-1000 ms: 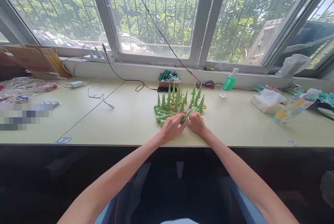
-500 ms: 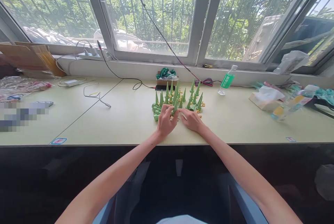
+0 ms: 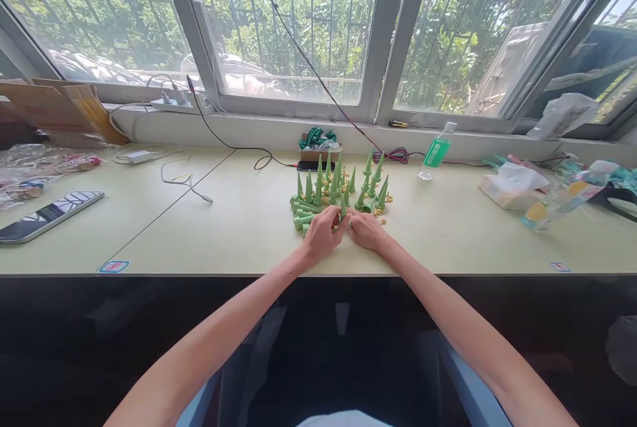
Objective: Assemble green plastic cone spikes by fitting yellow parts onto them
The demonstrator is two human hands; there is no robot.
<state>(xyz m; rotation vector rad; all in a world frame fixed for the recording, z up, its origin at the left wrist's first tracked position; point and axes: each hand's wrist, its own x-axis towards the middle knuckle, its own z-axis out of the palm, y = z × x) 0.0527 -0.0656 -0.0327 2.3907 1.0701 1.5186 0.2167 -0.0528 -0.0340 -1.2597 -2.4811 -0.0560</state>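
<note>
My left hand (image 3: 324, 235) is closed around the lower part of a green pointed cone (image 3: 343, 205), whose tip stands upright above the fingers. Right beside it, my right hand (image 3: 367, 232) has its fingers curled in against the cone's base. Whatever those fingertips pinch is hidden. Several more green cones (image 3: 319, 189) stand upright just behind both hands, and another group of cones (image 3: 377, 172) stands to the right. Small yellow pieces (image 3: 389, 199) show around their bases. Green tube-like pieces (image 3: 301, 220) lie flat at the left of my left hand.
Behind the cones are a small cardboard box (image 3: 321, 154) with green wrapping and a dark phone-like object. A bottle with a green label (image 3: 434, 152) stands to the right, before a tissue box (image 3: 512, 187). At the left lie a phone (image 3: 52, 215) and a cable (image 3: 184, 181).
My left hand has shifted slightly right and nearer to me, with the cone in it. My right hand's fingers have drawn in closer to the cone's base.
</note>
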